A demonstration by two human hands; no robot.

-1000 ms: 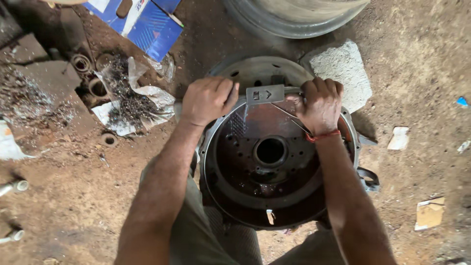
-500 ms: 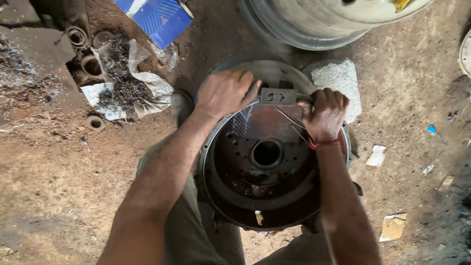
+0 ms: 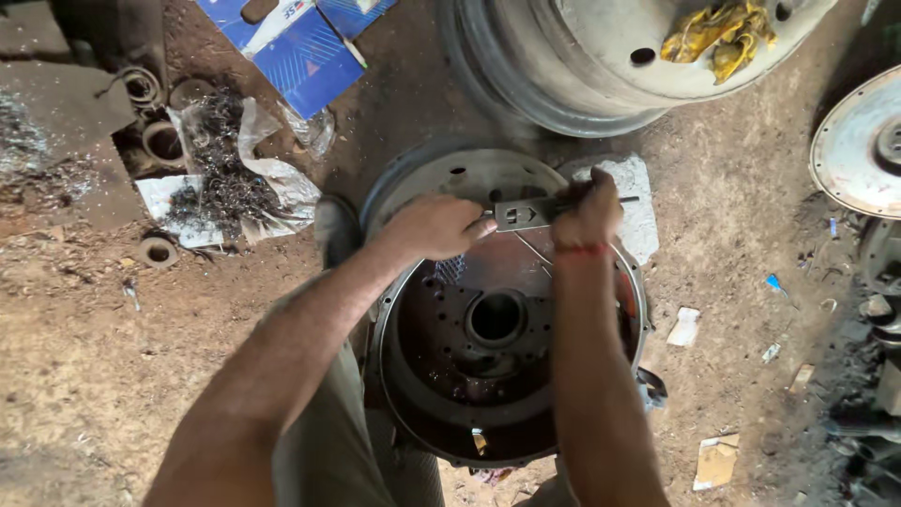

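Note:
A large round dark metal housing (image 3: 427,394) with a centre hole stands on the dirt ground between my legs. Across its upper rim lies a grey metal tool with a square body (image 3: 522,214) and handles to either side. My left hand (image 3: 436,225) grips the left handle. My right hand (image 3: 589,208), with a red thread on its wrist, grips the right handle. A thin rod end sticks out past my right hand.
A big steel wheel rim (image 3: 601,66) with yellow rags lies at the top. A grey stone (image 3: 638,202) sits behind the housing. Blue cartons (image 3: 300,47), metal shavings on paper (image 3: 221,178) and metal rings (image 3: 155,252) lie to the left. A metal disc (image 3: 859,141) is at the right edge.
The view has shifted, with more of the wheel rim and right side showing. Both hands stay on the tool handles; the tool has turned slightly on the rim.

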